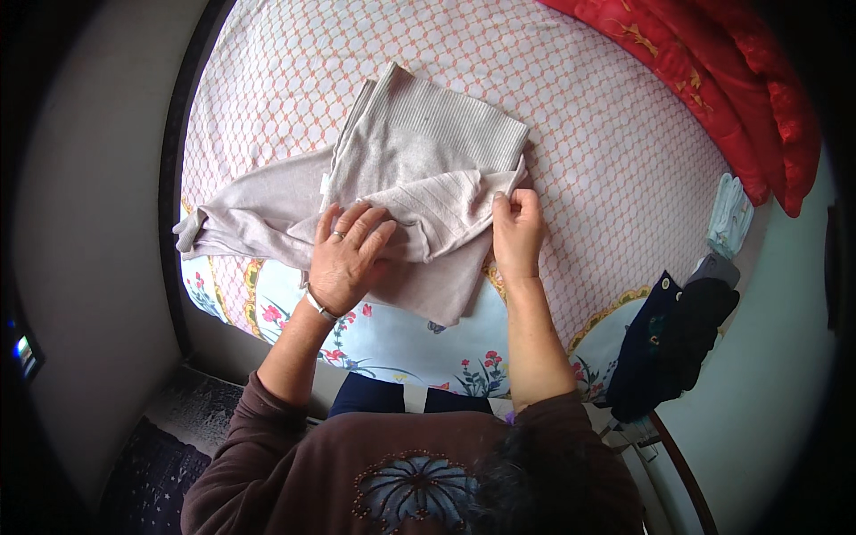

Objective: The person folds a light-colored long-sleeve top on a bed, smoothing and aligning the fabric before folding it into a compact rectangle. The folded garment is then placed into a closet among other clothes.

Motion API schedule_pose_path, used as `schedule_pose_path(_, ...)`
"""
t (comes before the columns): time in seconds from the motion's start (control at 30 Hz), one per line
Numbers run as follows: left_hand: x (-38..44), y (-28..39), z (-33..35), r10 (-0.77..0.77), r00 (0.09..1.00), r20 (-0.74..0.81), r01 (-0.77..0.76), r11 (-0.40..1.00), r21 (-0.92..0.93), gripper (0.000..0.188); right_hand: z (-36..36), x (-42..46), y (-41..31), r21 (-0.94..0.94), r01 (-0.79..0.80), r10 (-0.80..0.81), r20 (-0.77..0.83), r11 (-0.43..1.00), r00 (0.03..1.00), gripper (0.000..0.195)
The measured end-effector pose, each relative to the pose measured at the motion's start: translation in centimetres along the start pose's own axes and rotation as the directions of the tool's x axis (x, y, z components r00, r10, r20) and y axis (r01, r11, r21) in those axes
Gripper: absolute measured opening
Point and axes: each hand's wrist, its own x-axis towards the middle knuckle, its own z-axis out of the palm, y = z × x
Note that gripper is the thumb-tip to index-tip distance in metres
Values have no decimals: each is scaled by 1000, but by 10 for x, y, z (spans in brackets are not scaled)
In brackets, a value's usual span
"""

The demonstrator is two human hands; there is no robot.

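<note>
A light grey-beige knitted sweater (pixel 414 160) lies partly folded on the bed, its wide ribbed hem towards the far side. One sleeve stretches out to the left, its cuff bunched. My left hand (pixel 348 257), with a ring and a bracelet, rests on the near middle of the knit, fingers spread and palm down. At the right edge of the sweater, my right hand (pixel 518 231) pinches a raised fold of the fabric between thumb and fingers. What lies beneath the folded layers is hidden.
A patterned bedsheet (pixel 602 167) covers the bed. A red quilt (pixel 709 80) lies at the far right. Along the right edge are a folded white item (pixel 729 214), a grey object (pixel 717 269) and dark garments (pixel 669 341). A dark bed frame (pixel 175 200) borders the left side.
</note>
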Motion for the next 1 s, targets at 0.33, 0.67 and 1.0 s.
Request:
schedule_pose_path(0.33,40,-18,-28,-355,870,-342,216,898,-382,18,5,43,-63,716,-384,218,317,583,923,19)
schedule_pose_path(0.67,103,-87,-12,-266,788,-555,385,917,107,8,66,43,-22,364,139,-119,-76,921,990,31)
schedule_pose_path(1.0,9,-71,16,-454,772,-445,547,831,101,34,96,21,-32,-417,744,-649,371,522,664,52)
